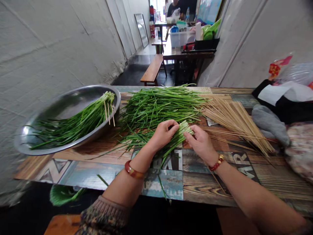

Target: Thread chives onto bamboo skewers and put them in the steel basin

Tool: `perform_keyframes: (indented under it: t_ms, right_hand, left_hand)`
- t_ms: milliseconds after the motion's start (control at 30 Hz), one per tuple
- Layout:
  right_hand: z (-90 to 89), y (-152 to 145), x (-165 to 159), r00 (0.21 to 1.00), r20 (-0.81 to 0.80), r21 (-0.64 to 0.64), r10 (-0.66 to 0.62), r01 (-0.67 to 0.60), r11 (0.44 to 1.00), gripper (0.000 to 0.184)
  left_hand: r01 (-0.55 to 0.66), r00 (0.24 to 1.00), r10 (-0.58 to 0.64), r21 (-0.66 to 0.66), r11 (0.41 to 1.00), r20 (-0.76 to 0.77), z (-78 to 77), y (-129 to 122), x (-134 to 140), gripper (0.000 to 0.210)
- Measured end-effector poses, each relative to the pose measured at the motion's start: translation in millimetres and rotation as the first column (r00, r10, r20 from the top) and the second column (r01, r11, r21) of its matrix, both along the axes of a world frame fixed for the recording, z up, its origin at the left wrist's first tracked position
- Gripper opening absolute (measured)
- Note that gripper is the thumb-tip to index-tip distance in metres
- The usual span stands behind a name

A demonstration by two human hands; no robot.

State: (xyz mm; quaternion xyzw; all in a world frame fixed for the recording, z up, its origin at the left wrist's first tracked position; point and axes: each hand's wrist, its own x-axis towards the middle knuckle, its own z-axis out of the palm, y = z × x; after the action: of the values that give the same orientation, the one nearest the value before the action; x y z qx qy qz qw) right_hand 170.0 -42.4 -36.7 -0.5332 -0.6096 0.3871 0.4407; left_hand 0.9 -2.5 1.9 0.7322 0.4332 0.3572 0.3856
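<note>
Between my hands is a small bunch of garlic chives (184, 129), its pale stem ends lined up side by side and its green leaves trailing toward me. My left hand (166, 132) is closed on the bunch from the left, thumb and fingers pinched. From the right, my right hand (199, 142) grips the stems near their cut ends. A thin stick runs down under my right wrist; whether it is in my fingers I cannot tell. Just beyond lies a large loose heap of chives (161, 106). To the right, bamboo skewers (234, 120) lie fanned out.
On the left, a metal basin (80, 148) holds skewered chives (83, 120). Plastic bags (300, 147) and a black cloth (276, 107) crowd the right side of the patterned table (207, 186). A bench (153, 68) and another table (176, 52) stand beyond, with a person farther back.
</note>
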Motion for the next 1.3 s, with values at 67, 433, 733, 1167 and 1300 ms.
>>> perform_keyframes:
  t_ms: [67, 433, 733, 1167, 1300]
  right_hand:
    - [1.1, 0.3, 1.2, 0.999, -0.030, -0.030, 0.025, -0.026, 0.999, 0.024]
    - [3.1, 1.6, 0.2, 0.989, -0.146, -0.114, 0.002, -0.019, 0.993, 0.031]
    - [4.8, 0.8, -0.4, 1.000, -0.026, -0.092, 0.001, -0.004, 0.996, 0.026]
    - [8.0, 3.6, -3.9, 0.999, -0.013, -0.013, -0.034, 0.034, 0.999, 0.020]
    - [8.8, 2.5, -4.8, 0.998, -0.009, 0.012, -0.068, 0.068, 0.998, 0.020]
  left_hand:
    - [0.016, 1.000, -0.016, 0.007, 1.000, -0.025, -0.8, 0.4, -0.4, 0.021]
    - [-0.051, 0.991, 0.067, 0.133, 0.990, -0.113, -7.3, 7.6, -9.0, 0.018]
    - [-0.090, 0.981, 0.132, 0.269, 0.959, -0.142, -13.7, 16.8, -14.9, 0.018]
    - [-0.052, 0.875, 0.212, 0.351, 0.935, -0.435, -12.1, 15.9, -15.8, 0.019]
    - [-0.026, 0.867, 0.207, 0.373, 0.927, -0.453, -0.2, 20.2, -8.7, 0.017]
